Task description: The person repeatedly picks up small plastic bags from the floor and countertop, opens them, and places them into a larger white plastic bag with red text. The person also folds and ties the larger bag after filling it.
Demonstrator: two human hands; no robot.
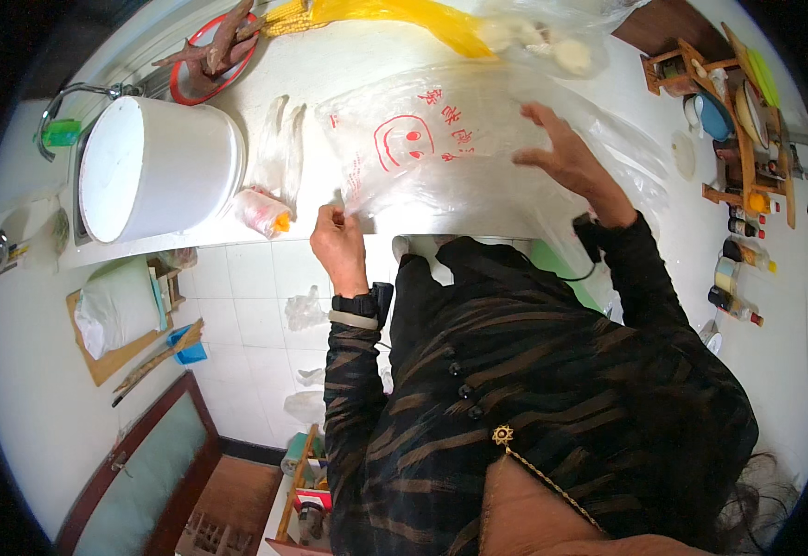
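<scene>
A large clear plastic bag [487, 148] with a red printed smiling face lies flattened on the white counter before me. My left hand [337, 243] is closed at the counter's front edge, its fingertips pinching the near left corner of the bag. Over the right part of the bag, my right hand [571, 162] is open with thumb and fingers spread. Whether its fingertips touch the plastic, I cannot tell. Left of the bag lie a folded strip of clear plastic [277, 148] and a small red-and-white roll [263, 213] with an orange end.
A white bucket [172, 167] stands at the left by the tap [75, 97]. Behind are a red-rimmed basin [186, 83] of brown tubers, corn [288, 18], a yellow bag [404, 17] and a bag of pale round food [561, 51]. A wooden rack [747, 120] and several bottles [742, 255] stand right.
</scene>
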